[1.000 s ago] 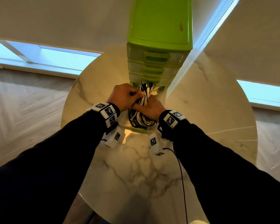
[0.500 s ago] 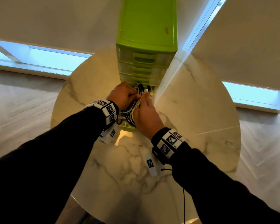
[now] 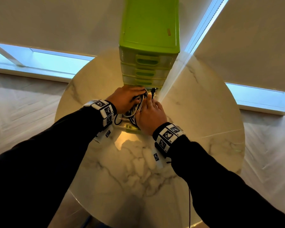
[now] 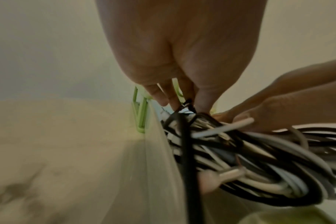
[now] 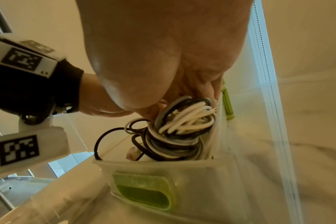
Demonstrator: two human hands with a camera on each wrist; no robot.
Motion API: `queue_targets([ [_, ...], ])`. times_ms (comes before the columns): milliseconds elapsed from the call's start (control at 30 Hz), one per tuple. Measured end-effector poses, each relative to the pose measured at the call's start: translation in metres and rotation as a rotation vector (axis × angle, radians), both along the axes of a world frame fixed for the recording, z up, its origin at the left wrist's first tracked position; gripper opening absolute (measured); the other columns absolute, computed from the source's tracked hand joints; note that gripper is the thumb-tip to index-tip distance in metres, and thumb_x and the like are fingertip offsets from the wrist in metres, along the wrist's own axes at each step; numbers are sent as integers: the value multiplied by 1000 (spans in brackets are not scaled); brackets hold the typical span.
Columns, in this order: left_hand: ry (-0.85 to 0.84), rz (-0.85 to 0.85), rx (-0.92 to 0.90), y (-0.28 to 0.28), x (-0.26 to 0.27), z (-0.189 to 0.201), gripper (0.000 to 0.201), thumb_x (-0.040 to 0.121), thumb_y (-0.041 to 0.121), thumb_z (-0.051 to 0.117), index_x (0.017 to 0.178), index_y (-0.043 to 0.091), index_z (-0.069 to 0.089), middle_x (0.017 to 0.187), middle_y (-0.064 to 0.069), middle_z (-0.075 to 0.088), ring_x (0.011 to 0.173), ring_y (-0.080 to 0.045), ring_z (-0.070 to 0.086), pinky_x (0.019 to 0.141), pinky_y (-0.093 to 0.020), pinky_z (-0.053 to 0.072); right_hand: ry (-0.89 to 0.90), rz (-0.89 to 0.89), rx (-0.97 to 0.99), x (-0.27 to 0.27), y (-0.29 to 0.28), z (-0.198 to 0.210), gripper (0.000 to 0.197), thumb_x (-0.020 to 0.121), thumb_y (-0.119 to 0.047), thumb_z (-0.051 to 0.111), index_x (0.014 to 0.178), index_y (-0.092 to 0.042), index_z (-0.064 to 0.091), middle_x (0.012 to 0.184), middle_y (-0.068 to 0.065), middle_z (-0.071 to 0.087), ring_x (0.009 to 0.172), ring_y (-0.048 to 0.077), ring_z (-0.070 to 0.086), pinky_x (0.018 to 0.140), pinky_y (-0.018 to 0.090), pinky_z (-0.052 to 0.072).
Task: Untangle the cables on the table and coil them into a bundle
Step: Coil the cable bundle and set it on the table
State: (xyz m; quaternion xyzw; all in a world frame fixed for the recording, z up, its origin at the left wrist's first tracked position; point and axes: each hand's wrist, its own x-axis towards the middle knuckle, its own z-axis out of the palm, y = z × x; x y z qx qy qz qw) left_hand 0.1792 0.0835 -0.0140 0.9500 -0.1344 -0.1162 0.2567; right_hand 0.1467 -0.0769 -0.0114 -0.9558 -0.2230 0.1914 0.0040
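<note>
A coiled bundle of black, white and grey cables (image 3: pixel 135 111) lies in the pulled-out bottom drawer (image 5: pixel 182 168) of a green drawer unit (image 3: pixel 149 38). My left hand (image 3: pixel 138 97) is on the bundle's far left side. In the left wrist view its fingers (image 4: pixel 171 100) pinch a black strand on top of the bundle (image 4: pixel 240 159). My right hand (image 3: pixel 150 102) lies over the bundle's right side with fairly straight fingers (image 5: pixel 201 89) pressing against the coil (image 5: pixel 182 125) beside the drawer wall. A black plug (image 3: pixel 153 92) sticks up past the fingertips.
The drawer unit stands at the far side of a round marble table (image 3: pixel 138 170), and its upper drawers are closed. The open drawer is translucent with a green handle (image 5: pixel 144 191). A thin black wire (image 3: pixel 189 203) hangs from my right wrist over the table's near edge.
Both hands have moved forward and down with the bundle into the open drawer. My right hand has gone from gripping the coil to lying flat against it.
</note>
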Motion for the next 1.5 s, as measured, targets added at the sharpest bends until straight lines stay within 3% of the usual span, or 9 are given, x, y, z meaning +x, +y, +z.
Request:
queue_targets([
  [233,141,-14,158,-1,-7,-2,51,108,31,35,157,38,22,164,14,22,146,-24,25,117,-34,7,-19,27,6,5,1,-13,82,90,-43,-1,154,6,16,160,29,18,152,36,9,124,45,11],
  [367,104,78,27,20,-12,0,47,103,14,49,147,29,48,142,-15,56,131,-37,48,109,-38,36,-9,44,-11,12,-1,-17,90,84,-50,-3,155,4,12,161,30,9,153,36,5,124,45,7],
  [467,45,5,56,38,-24,-6,40,99,15,59,138,24,60,128,-12,67,123,-37,55,101,-43,42,1,55,-12,16,1,-20,95,80,-53,-6,156,3,10,161,30,5,153,36,4,124,45,5],
  [667,28,-120,319,32,-27,-16,55,106,32,41,158,37,22,162,13,27,147,-20,25,115,-44,13,28,44,38,21,1,-29,97,78,-55,-7,156,1,5,162,30,2,153,36,0,124,45,3],
  [833,1,-177,446,32,-22,-15,57,106,37,36,159,37,15,161,9,30,148,-20,23,114,-46,15,12,38,236,7,-14,-20,80,100,-55,16,157,0,4,164,22,0,154,29,-2,125,41,4],
  [1033,-135,15,202,36,-35,-26,50,101,35,54,149,37,42,155,17,41,138,-24,35,108,-44,21,-92,356,88,-16,-26,-33,117,81,-81,42,157,-2,3,163,27,-4,152,39,-2,125,49,5],
  [1133,-146,87,-2,43,-39,-32,40,95,43,60,133,31,62,136,5,57,119,-29,47,101,-46,37,-71,384,67,-8,-20,-31,110,80,-60,62,155,5,14,162,29,7,151,43,8,123,53,15],
  [1233,-82,95,-310,53,-45,-30,35,91,43,65,117,20,71,113,-2,60,99,-18,61,88,-37,53,41,396,63,1,-13,-26,114,78,-46,71,155,4,3,163,26,-4,152,40,-5,125,47,1],
  [1500,87,129,-344,75,-63,-18,45,70,37,86,111,19,77,123,21,62,98,-1,65,87,-11,50,230,315,177,16,-15,-20,129,72,-41,84,157,-5,-7,163,16,-19,151,29,-20,121,33,-9],
])
